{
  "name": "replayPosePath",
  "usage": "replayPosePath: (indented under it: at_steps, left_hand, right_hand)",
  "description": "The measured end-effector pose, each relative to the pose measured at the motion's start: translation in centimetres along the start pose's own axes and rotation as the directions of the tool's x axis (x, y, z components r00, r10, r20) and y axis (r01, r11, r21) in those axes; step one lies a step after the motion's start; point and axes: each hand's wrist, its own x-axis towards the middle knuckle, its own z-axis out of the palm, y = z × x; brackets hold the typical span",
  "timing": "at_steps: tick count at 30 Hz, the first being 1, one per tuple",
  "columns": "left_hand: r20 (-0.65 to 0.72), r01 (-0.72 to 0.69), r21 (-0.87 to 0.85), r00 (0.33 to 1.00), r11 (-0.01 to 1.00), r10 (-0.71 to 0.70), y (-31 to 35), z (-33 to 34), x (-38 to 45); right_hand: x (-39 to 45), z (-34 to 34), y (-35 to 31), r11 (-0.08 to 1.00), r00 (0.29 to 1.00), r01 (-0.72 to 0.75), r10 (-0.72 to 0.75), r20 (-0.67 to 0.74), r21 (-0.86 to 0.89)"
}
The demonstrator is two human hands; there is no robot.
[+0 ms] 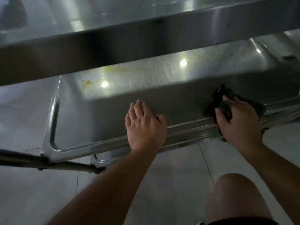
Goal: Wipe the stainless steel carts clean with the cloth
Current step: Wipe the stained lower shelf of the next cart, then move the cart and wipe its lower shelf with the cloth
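Cart shelf (97, 120), steel, yellow-stained.
Left hand (144, 125): flat, grip open on shelf. Right hand (238, 120): grip clutching dark cloth (222, 98).

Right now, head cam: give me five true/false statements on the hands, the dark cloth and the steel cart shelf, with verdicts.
1. The right hand grips the dark crumpled cloth. True.
2. The left hand holds a spray bottle. False: it lies flat and holds nothing, fingers straight on the shelf.
3. Yellowish smears show on the far part of the lower stainless steel cart shelf. True.
4. The cloth covers the yellowish smears. False: it sits near the shelf's front rim on the right, apart from them.
5. Both hands are on the top shelf. False: they are on the lower shelf, beneath it.
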Motion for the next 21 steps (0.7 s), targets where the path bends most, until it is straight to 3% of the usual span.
replayPosePath:
  at_steps: [2, 4, 6, 11, 14, 15, 18, 21]
  left_hand:
    - [0.017, 0.015, -0.006, 1.0, 1.0, -0.015, 0.2, -0.3, 0.1]
    - [0.044, 0.015, -0.023, 0.999, 1.0, -0.014, 0.1, -0.7, 0.2]
    - [0.097, 0.018, -0.056, 0.995, 0.998, -0.012, -0.1, -1.1, 0.2]
    - [0.312, 0.055, -0.214, 0.95, 0.975, 0.015, -1.7, -5.3, 0.4]
    - [0.367, 0.034, -0.13, 0.93, 0.991, 0.016, -3.2, -10.2, -2.2]
    - [0.4, 0.029, -0.087, 0.917, 0.996, 0.008, -3.8, -11.9, -3.7]
    - [0.58, 0.031, 0.014, 0.814, 0.999, -0.033, -5.6, -17.0, -9.3]
    - [0.713, 0.051, 0.099, 0.693, 0.994, -0.107, -7.0, -22.3, -14.7]
  right_hand:
    - [-1.3, 0.5, -3.1, 0.996, 0.991, 0.089, -0.088, 0.102, 0.0]
    - [-2.7, 0.9, -6.9, 0.969, 0.937, 0.239, -0.246, 0.249, 0.058]
    - [-3.8, 0.9, -10.2, 0.947, 0.877, 0.291, -0.321, 0.357, 0.137]
    - [-2.8, -3.2, -13.9, 0.952, 0.77, 0.225, -0.304, 0.561, 0.208]
    - [-2.6, -7.2, -15.5, 0.972, 0.692, 0.207, -0.228, 0.685, 0.114]
    - [-3.1, -8.7, -16.1, 0.981, 0.641, 0.184, -0.166, 0.75, 0.059]
    - [-6.0, -13.3, -17.9, 0.976, 0.394, 0.208, -0.027, 0.919, -0.061]
    - [-9.1, -18.0, -20.1, 0.975, 0.281, 0.185, 0.064, 0.958, -0.119]
